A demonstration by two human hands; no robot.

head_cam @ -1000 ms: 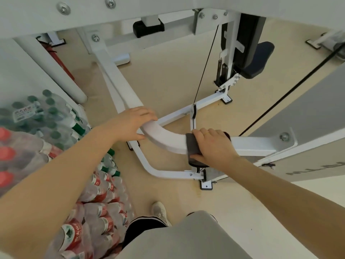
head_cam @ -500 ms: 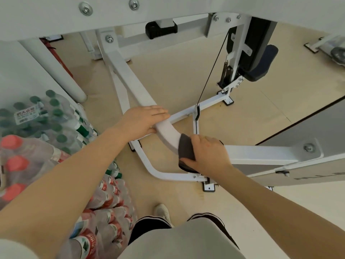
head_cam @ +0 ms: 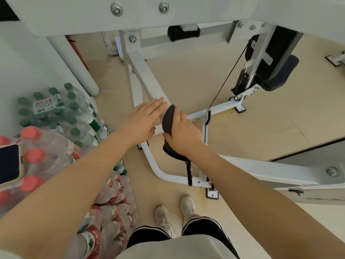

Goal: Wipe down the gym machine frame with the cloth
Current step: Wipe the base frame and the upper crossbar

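Since half a second ago the right hand (head_cam: 183, 134) has carried the dark cloth (head_cam: 169, 120) up past the bend of the white frame bar (head_cam: 147, 79), and it now sits just beside the left hand (head_cam: 142, 121). The right fingers curl round the cloth, pressing it on the bar; a strip of it hangs below the wrist. The left hand, earlier wrapped over the bar, now lies flat with fingers straight. Shrink-wrapped packs of green-capped bottles (head_cam: 61, 107) and red-capped bottles (head_cam: 37, 156) crowd the floor (head_cam: 186, 75) at left, a phone (head_cam: 8, 163) resting on them. A black cable (head_cam: 226, 75) runs down to the base.
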